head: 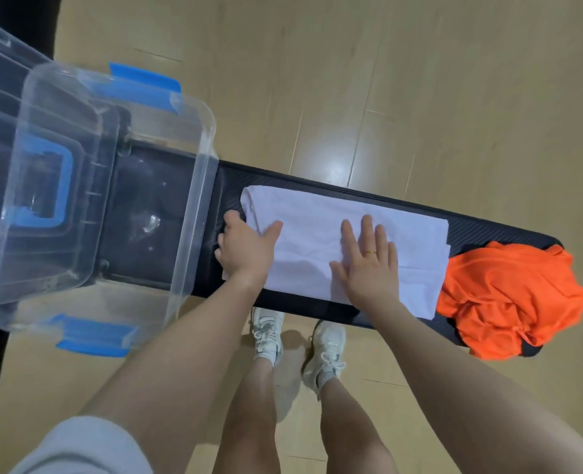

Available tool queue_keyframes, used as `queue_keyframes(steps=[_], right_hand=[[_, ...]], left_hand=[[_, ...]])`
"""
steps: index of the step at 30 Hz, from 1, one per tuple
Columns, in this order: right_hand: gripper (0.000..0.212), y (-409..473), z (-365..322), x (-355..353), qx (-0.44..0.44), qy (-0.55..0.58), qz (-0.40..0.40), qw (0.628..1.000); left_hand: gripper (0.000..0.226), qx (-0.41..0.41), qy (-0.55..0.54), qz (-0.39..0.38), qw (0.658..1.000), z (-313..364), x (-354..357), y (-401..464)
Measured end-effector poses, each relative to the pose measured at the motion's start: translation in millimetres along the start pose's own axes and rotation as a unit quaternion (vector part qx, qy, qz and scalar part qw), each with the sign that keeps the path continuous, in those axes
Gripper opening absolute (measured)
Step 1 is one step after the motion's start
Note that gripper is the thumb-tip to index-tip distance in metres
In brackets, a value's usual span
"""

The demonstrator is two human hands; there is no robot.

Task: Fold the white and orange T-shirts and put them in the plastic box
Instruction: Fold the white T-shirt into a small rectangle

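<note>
The white T-shirt (321,220) lies folded into a flat rectangle on a black bench (509,230). My left hand (247,248) grips the shirt's left edge, with the thumb on top and the fingers curled beneath it. My right hand (368,261) presses flat on the middle of the shirt with straight, spread fingers. The orange T-shirt (512,295) sits crumpled at the bench's right end, touching the white one. The clear plastic box (194,213) with blue latches stands open on the bench's left end, close to my left hand.
The box's clear lid (33,159) with a blue handle lies tilted over its left part. A wooden floor (386,80) surrounds the bench. My feet in white sneakers (297,343) stand just in front of the bench.
</note>
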State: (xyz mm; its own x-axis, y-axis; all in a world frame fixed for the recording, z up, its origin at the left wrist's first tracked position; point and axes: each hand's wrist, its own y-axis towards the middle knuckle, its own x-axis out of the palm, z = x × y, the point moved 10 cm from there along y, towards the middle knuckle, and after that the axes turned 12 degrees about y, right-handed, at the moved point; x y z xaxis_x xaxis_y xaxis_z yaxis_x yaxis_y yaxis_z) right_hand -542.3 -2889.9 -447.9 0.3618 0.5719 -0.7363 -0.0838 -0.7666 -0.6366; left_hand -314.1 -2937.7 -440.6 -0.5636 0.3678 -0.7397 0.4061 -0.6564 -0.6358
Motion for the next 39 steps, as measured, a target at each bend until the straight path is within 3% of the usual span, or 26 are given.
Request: queue_keyframes(steps=[3, 6, 9, 13, 16, 23, 26, 28, 31, 34, 39], right_hand=[[0.077, 4, 15, 1, 0.016, 0.001, 0.006, 1.0], [0.081, 8, 19, 5, 0.014, 0.012, 0.0, 1.0], [0.081, 9, 18, 4, 0.007, 0.018, -0.008, 1.0], [0.076, 5, 12, -3, -0.012, 0.067, -0.018, 0.997], [0.069, -8, 10, -21, -0.057, 0.127, 0.009, 0.99], [0.054, -15, 34, -39, -0.091, 0.321, 0.046, 0.941], [0.052, -7, 43, -44, -0.085, 0.368, 0.064, 0.924], [0.05, -6, 46, -46, -0.095, 0.359, 0.066, 0.926], [0.054, -14, 46, -51, -0.136, 0.261, 0.114, 0.949], [0.059, -17, 50, -29, -0.159, 0.124, 0.119, 0.972], [0.06, -11, 47, -18, -0.166, 0.016, 0.155, 0.974]], left_hand=[[0.049, -0.003, -0.011, -0.041, 0.999, 1, 5, 5], [0.027, 0.058, -0.03, -0.059, 0.996, 7, 2, 3], [0.021, 0.117, -0.008, -0.048, 0.992, 18, -8, -8], [0.02, 0.157, 0.003, -0.045, 0.987, 45, -18, -36], [0.022, 0.187, 0.077, -0.037, 0.979, 74, -12, -65], [0.032, 0.213, 0.2, -0.008, 0.956, 115, 50, -93], [0.035, 0.228, 0.147, -0.047, 0.961, 122, 77, -96], [0.034, 0.259, 0.141, -0.023, 0.955, 123, 76, -97], [0.034, 0.364, 0.253, 0.056, 0.895, 124, 73, -100], [0.058, 0.445, 0.362, 0.104, 0.812, 122, 88, -101], [0.075, 0.47, 0.411, 0.066, 0.779, 117, 117, -88]])
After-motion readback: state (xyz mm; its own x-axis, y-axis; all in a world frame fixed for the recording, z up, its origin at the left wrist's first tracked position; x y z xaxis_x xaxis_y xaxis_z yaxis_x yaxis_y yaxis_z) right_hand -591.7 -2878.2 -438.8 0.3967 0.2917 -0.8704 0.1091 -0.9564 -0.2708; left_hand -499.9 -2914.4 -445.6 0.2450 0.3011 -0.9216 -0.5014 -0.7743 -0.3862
